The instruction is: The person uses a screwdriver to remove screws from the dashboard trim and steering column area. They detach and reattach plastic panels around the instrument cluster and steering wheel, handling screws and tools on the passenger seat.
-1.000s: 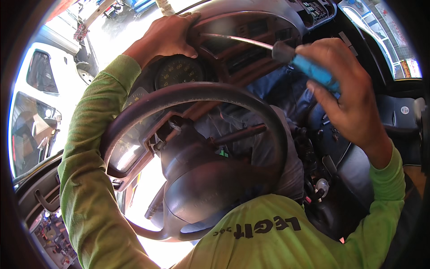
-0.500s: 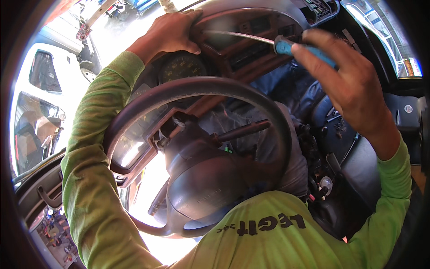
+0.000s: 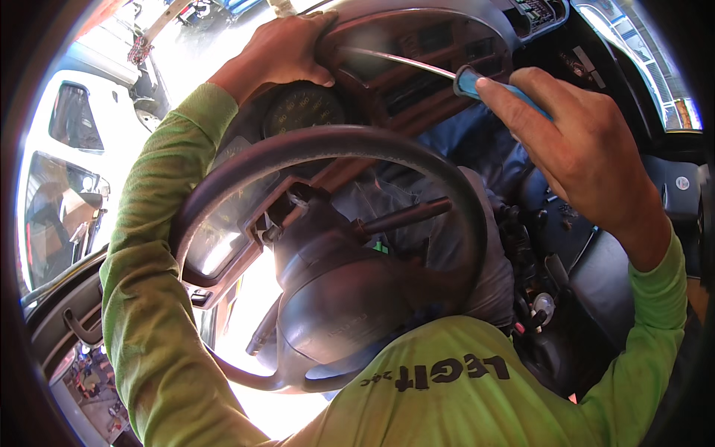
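My right hand (image 3: 585, 145) is closed around the blue handle of a long screwdriver (image 3: 406, 61). Its metal shaft points left, with the tip at the upper left of the brown dashboard panel (image 3: 376, 123); whether the tip touches it I cannot tell. Fingers spread, my left hand (image 3: 287, 54) rests on top of the dashboard beside that tip. Below the left hand sits a round gauge (image 3: 304, 112) in the instrument cluster. The dark steering wheel (image 3: 339, 138) stands between my arms, with a stalk (image 3: 406, 216) on the right of its column.
A black seat (image 3: 607, 272) lies at the right, with small loose parts and a thin tool on it. Gear levers (image 3: 514, 223) rise beside my leg. The door with its handle (image 3: 78, 328) is at the left, and a white vehicle (image 3: 63, 179) stands outside.
My right hand has shifted slightly lower, and its fingers sit closer round the screwdriver handle. The left hand stays on the dashboard, nearly unmoved.
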`<state>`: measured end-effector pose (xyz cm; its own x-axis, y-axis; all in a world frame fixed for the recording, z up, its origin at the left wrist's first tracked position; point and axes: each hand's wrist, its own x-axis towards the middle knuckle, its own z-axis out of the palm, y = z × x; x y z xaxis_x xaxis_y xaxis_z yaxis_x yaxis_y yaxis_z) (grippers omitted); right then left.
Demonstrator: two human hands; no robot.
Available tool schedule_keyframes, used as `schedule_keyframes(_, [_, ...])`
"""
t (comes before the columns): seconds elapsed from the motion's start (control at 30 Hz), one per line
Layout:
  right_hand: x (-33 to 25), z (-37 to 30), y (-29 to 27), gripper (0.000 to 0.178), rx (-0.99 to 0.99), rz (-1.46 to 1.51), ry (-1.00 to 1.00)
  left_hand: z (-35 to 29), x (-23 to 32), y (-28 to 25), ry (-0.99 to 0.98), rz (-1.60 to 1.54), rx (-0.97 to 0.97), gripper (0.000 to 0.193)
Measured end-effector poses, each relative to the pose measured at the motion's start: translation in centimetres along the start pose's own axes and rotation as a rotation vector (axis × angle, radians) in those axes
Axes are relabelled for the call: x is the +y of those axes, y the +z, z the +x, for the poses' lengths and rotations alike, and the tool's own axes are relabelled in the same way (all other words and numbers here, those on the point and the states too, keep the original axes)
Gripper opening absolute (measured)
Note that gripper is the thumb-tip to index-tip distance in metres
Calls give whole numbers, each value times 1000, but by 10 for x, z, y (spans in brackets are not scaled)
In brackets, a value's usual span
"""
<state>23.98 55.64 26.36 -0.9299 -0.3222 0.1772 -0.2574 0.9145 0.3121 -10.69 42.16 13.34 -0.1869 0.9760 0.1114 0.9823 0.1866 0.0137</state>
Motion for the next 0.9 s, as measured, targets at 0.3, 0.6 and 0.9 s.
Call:
schedule_keyframes(0.3, [-10,-5,7,47,65,1074,706,1,0,2,-31,-97,-5,100])
schedule_keyframes(0.6, [-24,0,5,55,-77,598,555,-9,-5,3,54,5,26,109])
schedule_keyframes(0.9, [-2,1,3,62,60,93,75,-5,2,-8,8,-58,-32,108])
